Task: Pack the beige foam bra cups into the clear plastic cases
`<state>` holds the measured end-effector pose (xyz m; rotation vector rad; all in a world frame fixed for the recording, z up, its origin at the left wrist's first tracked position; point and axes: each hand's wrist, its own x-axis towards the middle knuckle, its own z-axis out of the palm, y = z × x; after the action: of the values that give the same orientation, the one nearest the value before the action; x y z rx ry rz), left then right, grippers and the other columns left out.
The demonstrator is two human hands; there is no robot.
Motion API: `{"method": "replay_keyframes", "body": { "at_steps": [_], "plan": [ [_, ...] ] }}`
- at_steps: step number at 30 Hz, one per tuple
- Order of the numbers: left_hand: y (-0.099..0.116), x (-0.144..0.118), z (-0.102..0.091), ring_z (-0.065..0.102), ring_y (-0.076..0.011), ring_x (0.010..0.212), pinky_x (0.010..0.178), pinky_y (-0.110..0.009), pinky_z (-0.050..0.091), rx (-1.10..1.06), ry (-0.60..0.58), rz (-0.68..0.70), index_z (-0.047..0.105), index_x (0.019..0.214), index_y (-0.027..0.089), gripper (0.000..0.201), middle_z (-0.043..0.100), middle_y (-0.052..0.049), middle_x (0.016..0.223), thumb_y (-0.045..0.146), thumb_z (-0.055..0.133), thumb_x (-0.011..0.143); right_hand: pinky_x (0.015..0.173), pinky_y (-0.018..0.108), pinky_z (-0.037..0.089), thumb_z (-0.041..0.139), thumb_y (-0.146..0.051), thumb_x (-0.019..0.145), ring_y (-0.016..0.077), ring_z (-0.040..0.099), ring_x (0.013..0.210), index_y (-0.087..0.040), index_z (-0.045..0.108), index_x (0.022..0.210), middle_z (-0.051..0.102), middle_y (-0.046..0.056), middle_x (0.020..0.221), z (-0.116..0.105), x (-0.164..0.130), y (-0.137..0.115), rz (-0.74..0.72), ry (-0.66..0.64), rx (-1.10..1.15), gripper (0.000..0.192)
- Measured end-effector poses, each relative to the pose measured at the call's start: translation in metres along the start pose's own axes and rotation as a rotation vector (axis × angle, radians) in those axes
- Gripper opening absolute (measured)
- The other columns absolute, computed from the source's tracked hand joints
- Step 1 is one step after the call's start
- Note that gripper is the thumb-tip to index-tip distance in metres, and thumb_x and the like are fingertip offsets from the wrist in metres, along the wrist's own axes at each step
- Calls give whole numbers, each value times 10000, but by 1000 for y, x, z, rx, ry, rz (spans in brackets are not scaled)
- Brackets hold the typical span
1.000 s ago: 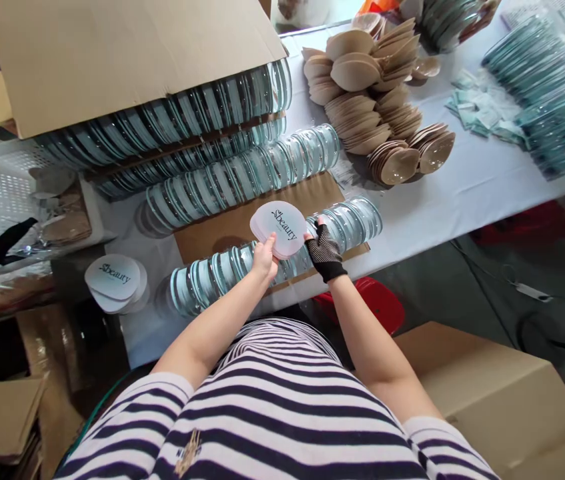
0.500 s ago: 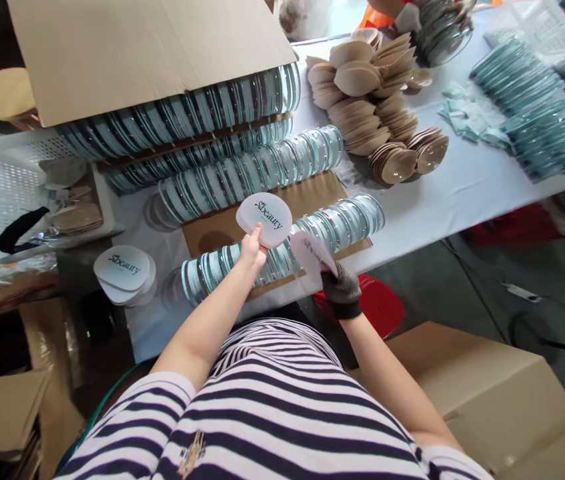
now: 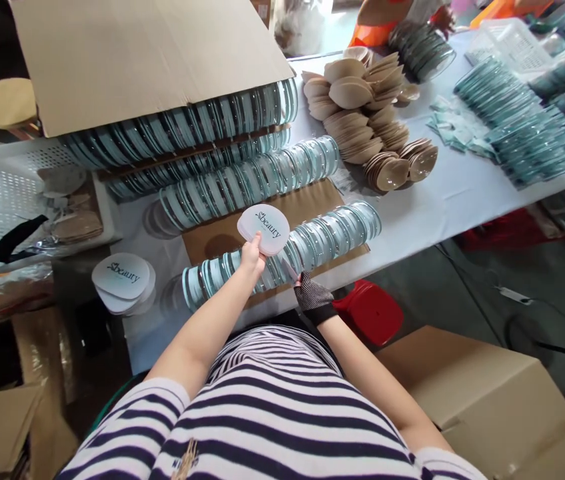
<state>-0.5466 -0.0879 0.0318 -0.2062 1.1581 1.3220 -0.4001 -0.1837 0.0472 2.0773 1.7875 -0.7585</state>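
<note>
My bare left hand [image 3: 253, 259] pinches a small stack of white rounded cards [image 3: 263, 230] printed "beauty", thumb on top, above the near row of clear packages [image 3: 335, 237]. Just to its right, my right hand [image 3: 313, 297] wears a dark glove and has its fingers closed on a single white card [image 3: 290, 269]. That card is seen nearly edge-on at the front side of the row, and how far it reaches between the packages I cannot tell. More of the same cards lie in a loose pile [image 3: 123, 280] at the table's left corner.
A second package row [image 3: 249, 177] stands behind, and further rows sit in a large cardboard box [image 3: 152, 60]. Tan oval pieces [image 3: 357, 90] are heaped beyond. A white basket [image 3: 7, 170] is at left, a red stool [image 3: 375, 312] below the table edge.
My right hand has moved left and inward, bringing its card from beside the left-hand stack down to the near row. The left hand keeps its stack in almost the same place.
</note>
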Motion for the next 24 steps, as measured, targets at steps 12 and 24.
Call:
{"method": "replay_keyframes", "body": {
  "at_steps": [12,24],
  "plan": [
    [-5,1,-4,713,-192,907,944,-386,544,-18,4,10,692,1053,111,179,746,-115,995,114,601,899,752,300,468,432,-202,917,179,655,769,-186,595,1097,686,101,894,18,27,0,-78,-139,404,243],
    [-12,-4,-3,701,-187,942,914,-337,542,9,-7,82,691,957,143,109,747,-77,953,160,679,850,834,350,536,470,-457,897,200,660,895,-182,608,1175,705,94,963,-40,63,6,-143,26,799,414]
  ]
}}
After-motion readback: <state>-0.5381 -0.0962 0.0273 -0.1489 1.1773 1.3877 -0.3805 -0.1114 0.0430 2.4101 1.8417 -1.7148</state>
